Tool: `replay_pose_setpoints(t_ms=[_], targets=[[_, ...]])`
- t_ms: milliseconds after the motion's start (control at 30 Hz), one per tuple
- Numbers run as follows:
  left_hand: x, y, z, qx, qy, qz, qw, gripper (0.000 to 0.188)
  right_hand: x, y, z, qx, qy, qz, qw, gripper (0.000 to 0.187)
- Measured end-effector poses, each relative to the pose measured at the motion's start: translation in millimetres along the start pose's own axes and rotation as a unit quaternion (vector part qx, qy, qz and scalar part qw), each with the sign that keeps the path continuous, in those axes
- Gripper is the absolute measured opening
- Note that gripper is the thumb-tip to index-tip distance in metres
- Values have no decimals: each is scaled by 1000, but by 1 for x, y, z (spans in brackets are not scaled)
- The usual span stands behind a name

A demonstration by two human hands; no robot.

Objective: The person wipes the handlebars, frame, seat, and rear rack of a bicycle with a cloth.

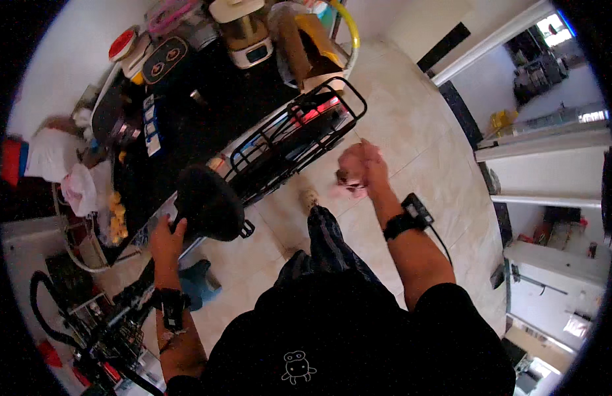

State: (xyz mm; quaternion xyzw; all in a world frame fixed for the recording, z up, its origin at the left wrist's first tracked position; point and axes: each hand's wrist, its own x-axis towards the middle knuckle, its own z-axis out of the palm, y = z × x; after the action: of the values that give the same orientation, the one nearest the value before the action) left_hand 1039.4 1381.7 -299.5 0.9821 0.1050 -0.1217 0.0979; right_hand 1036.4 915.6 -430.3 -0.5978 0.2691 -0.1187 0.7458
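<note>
Blk tee (359, 323), wht outline print (296, 367) at 6 o'clock; dk striped pants (327, 243); blk wrist straps (399, 226), 8 & 4 o'clock, R w/ cable (442, 243).

Broad black bicycle saddle (210, 203), black tubular rear rack (286, 136) beyond; crumpled pink cloth (349, 192), bunched, near the rack

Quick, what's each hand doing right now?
Left hand: at the black saddle; open or closed, can't tell.
Right hand: closed, holding a crumpled pink cloth.
</note>
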Motion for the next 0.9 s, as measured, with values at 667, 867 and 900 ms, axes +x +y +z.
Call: replay_pose_setpoints(t_ms=[667,867,900], targets=[[24,31,53,45,198,9,979,39,77,126,18,-504,-38,42,862,58],[20,18,47,-18,142,-76,987,41,114,101,29,-429,-113,-77,893,44],[18,15,46,-8,157,-59,986,44,117,103,29,-249,-113,31,961,39]])
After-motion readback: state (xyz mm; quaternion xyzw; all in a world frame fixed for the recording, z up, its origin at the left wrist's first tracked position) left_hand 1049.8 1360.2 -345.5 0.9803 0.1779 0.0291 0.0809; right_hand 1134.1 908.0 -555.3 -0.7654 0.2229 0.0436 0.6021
